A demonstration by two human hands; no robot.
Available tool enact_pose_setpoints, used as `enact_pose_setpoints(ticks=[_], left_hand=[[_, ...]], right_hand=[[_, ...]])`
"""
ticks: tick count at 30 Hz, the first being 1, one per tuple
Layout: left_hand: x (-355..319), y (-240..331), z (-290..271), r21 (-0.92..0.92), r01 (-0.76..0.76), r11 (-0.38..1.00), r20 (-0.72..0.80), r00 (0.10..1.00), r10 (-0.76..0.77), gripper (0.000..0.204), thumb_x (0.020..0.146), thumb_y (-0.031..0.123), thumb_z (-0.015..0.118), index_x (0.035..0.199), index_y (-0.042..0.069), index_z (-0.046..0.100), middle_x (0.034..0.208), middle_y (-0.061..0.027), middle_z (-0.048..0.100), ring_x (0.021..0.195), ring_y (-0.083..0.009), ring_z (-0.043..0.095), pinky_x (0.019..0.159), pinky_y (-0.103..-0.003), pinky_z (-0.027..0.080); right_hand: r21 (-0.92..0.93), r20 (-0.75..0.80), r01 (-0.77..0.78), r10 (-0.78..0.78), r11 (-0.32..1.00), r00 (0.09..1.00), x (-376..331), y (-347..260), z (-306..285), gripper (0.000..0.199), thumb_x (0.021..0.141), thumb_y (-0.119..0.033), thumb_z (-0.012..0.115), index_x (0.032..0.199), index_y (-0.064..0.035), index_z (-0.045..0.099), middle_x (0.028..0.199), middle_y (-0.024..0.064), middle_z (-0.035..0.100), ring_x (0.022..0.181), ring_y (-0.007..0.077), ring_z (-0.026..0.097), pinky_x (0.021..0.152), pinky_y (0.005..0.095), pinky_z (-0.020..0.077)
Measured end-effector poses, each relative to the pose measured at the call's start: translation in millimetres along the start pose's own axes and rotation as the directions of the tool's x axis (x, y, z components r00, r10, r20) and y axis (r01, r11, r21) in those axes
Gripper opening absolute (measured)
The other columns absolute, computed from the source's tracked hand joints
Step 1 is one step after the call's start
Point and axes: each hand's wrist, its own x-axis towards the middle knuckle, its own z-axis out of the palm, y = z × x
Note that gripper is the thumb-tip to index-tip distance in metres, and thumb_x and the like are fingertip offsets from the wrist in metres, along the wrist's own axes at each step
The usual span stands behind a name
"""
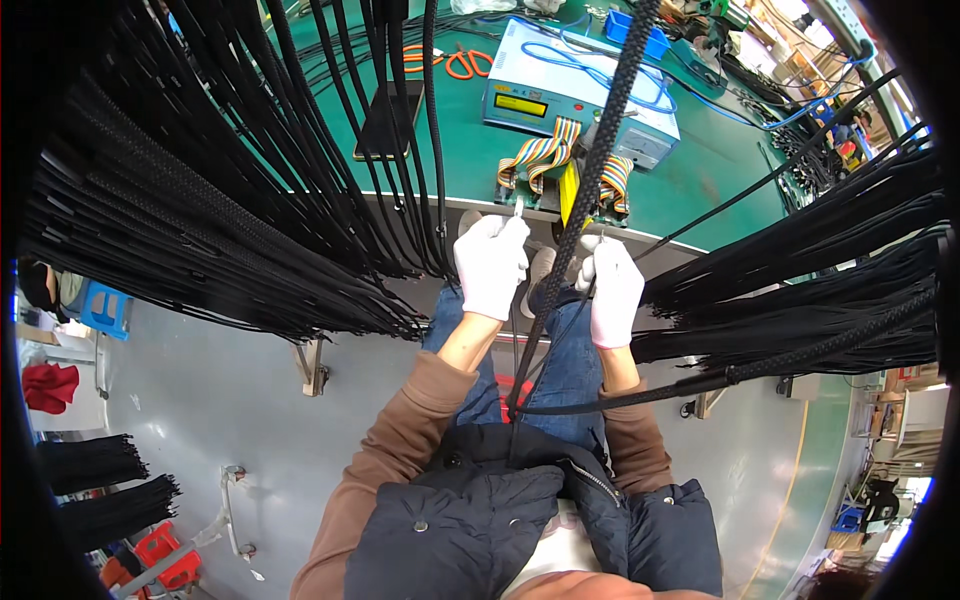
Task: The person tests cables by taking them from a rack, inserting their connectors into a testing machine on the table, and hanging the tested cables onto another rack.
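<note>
Both my hands wear white gloves and are raised at the near edge of the green-topped bench (455, 170). My left hand (490, 268) pinches a small pale cable connector (518, 208) that points up toward the fixture board (507, 193). My right hand (615, 290) is closed too, thumb against fingers, on what looks like another cable end; the glove hides most of it. Thin black cables hang below the hands. Multicoloured ribbon cables (540, 155) join the board to a light-blue test box (520, 85) with a lit yellow display. A yellow piece (570, 195) stands between the ribbons.
Thick bundles of black braided cables hang at left (200, 220) and right (800, 260). One thick braided cable (600, 150) crosses before the bench. Behind lie a dark flat tablet-like thing (390, 122), orange-handled scissors (466, 64) and a blue bin (640, 36).
</note>
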Motion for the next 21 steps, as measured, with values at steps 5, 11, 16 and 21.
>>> enact_pose_setpoints(ticks=[5,11,16,21], left_hand=[[1,3,5,-0.013,-0.027,1.000,-0.015,1.000,0.026,0.011,0.086,0.014,0.061,0.083,0.004,0.064,0.053,-0.0019,0.052,0.039,-0.0090,0.042,0.037,-0.022,0.032],[8,6,10,0.039,-0.044,0.998,-0.034,0.998,0.045,0.010,0.086,0.011,0.062,0.078,0.005,0.061,0.055,-0.0025,0.054,0.041,-0.0089,0.045,0.037,-0.022,0.034],[16,-5,0,-0.006,-0.037,0.999,0.064,0.997,0.038,0.012,0.088,0.014,0.061,0.085,0.003,0.064,0.059,-0.0042,0.057,0.043,-0.0098,0.048,0.038,-0.022,0.036],[27,-40,-24,-0.080,-0.220,0.972,0.202,0.952,0.232,0.020,0.092,0.017,0.056,0.096,0.001,0.066,0.062,-0.0062,0.060,0.043,-0.0111,0.051,0.038,-0.022,0.038]], right_hand=[[-0.264,-0.006,0.125,-0.131,0.956,0.991,2,2,-3,0.018,0.093,-0.011,0.056,0.101,-0.0007,0.069,0.069,0.0032,0.058,0.057,0.0106,0.049,0.055,0.0223,0.0399],[-0.538,0.037,0.400,-0.453,0.742,0.891,14,7,-9,0.013,0.089,-0.009,0.061,0.095,-0.0001,0.069,0.070,0.0032,0.062,0.056,0.0124,0.047,0.054,0.0243,0.0398],[-0.633,0.051,0.401,-0.481,0.663,0.875,18,-3,-10,0.012,0.087,-0.010,0.063,0.092,0.0000,0.069,0.071,0.0035,0.063,0.055,0.0135,0.046,0.054,0.0251,0.0395],[-0.662,0.026,0.370,-0.473,0.652,0.881,20,-9,-12,0.008,0.085,-0.010,0.064,0.088,-0.0031,0.068,0.064,0.0039,0.059,0.051,0.0168,0.045,0.051,0.0280,0.0393]])
